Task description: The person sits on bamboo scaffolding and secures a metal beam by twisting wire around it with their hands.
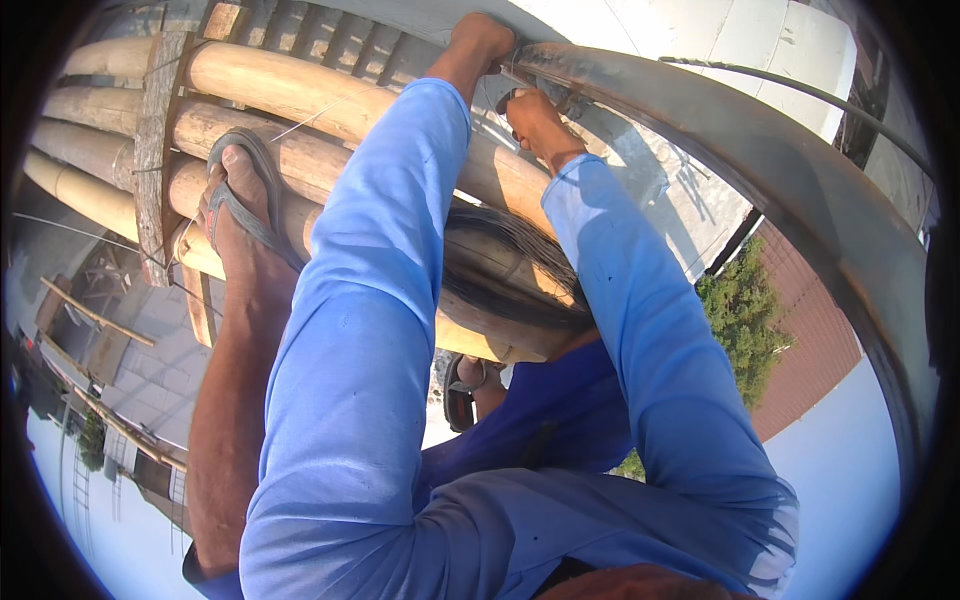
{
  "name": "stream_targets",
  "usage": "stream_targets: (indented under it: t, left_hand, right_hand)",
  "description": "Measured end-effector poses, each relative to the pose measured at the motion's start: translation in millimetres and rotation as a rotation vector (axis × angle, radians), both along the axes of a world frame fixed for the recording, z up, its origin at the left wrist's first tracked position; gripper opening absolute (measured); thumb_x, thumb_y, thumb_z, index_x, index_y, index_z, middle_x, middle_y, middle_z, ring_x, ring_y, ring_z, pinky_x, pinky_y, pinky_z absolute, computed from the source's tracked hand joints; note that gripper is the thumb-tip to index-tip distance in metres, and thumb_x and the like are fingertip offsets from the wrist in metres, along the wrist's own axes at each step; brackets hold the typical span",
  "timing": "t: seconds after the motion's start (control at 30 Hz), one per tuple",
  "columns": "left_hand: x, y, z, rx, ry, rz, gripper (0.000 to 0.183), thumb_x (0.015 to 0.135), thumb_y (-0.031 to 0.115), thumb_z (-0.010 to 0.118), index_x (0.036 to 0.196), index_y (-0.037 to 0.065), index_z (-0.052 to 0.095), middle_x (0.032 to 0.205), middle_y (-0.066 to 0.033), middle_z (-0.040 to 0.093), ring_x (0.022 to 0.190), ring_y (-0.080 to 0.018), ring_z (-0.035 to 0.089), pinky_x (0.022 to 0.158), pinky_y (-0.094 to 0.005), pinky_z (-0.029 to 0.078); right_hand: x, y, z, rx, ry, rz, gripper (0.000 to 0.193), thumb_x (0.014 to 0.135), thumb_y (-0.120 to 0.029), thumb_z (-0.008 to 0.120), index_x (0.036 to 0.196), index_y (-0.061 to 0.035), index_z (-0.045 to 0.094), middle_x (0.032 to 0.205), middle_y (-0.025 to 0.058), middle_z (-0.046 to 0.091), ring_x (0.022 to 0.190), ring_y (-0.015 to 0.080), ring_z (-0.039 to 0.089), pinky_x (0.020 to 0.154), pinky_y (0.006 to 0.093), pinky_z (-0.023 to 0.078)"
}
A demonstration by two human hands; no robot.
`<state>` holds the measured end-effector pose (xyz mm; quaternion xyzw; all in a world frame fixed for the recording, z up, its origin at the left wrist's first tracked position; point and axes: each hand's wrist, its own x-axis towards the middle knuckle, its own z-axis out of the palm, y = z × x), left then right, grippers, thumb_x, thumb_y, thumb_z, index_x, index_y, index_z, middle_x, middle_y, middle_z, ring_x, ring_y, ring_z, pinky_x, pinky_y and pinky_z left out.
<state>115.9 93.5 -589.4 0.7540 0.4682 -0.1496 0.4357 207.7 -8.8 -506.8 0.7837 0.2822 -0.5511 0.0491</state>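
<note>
My left hand (484,42) reaches the far end of a long grey metal beam (700,125), its fingers curled in where the beam meets a pale wall. What those fingers grip is hidden. Just nearer and to the right, my right hand (538,122) is closed on a small dark-handled tool (508,101), whose working end I cannot make out. A thin wire (489,92) shows between the two hands. Between my forearms, a bundle of dark thin wire (510,262) lies across bamboo poles (290,85).
My left foot in a flip-flop (250,185) stands on the poles; my other sandal (459,392) shows lower down. A wooden crosspiece (160,160) crosses the poles. A dark rod (800,88) runs past the beam. Below are a tree (742,320) and a reddish roof (805,335).
</note>
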Motion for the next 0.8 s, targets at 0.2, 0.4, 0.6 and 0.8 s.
stream_targets:
  t: [0.2,0.4,0.6,0.8]
  left_hand:
    - [-9.2,-1.3,71.5,-0.656,-0.203,0.573,0.021,0.075,0.022,0.061,0.089,0.008,0.065,0.076,-0.0035,0.063,0.067,-0.0177,0.058,0.061,-0.0364,0.049]
    - [-30.3,6.7,71.7,-0.462,-0.134,0.367,0.024,0.079,0.026,0.059,0.095,0.009,0.066,0.088,-0.0051,0.065,0.083,-0.0223,0.059,0.075,-0.0446,0.049]
    - [-21.6,1.3,52.7,0.079,-0.153,-0.141,0.026,0.083,0.024,0.05,0.093,0.009,0.068,0.095,-0.014,0.066,0.093,-0.0275,0.061,0.075,-0.0376,0.05]
    - [-4.7,-10.1,80.5,0.235,-0.025,-0.262,0.028,0.082,0.023,0.047,0.094,0.009,0.068,0.094,-0.0175,0.065,0.092,-0.0302,0.062,0.08,-0.0385,0.048]
  right_hand:
    - [17.0,-7.9,-10.4,-0.046,-0.02,-0.021,0.018,0.079,-0.014,0.049,0.083,-0.0021,0.062,0.059,0.0135,0.058,0.048,0.0245,0.054,0.046,0.0396,0.042]
    - [13.0,-2.9,-6.5,-0.085,0.026,-0.022,0.022,0.084,-0.019,0.047,0.095,-0.0101,0.064,0.066,0.0063,0.05,0.052,0.0152,0.044,0.043,0.0326,0.036]
    - [11.5,-4.5,-9.5,-0.048,-0.026,-0.03,0.02,0.079,-0.017,0.05,0.083,-0.0009,0.062,0.06,0.0132,0.058,0.049,0.0234,0.053,0.047,0.0391,0.042]
    - [14.5,-3.4,-5.8,-0.089,-0.056,-0.034,0.019,0.077,-0.014,0.05,0.085,-0.0016,0.062,0.059,0.0123,0.056,0.049,0.024,0.053,0.046,0.0396,0.041]
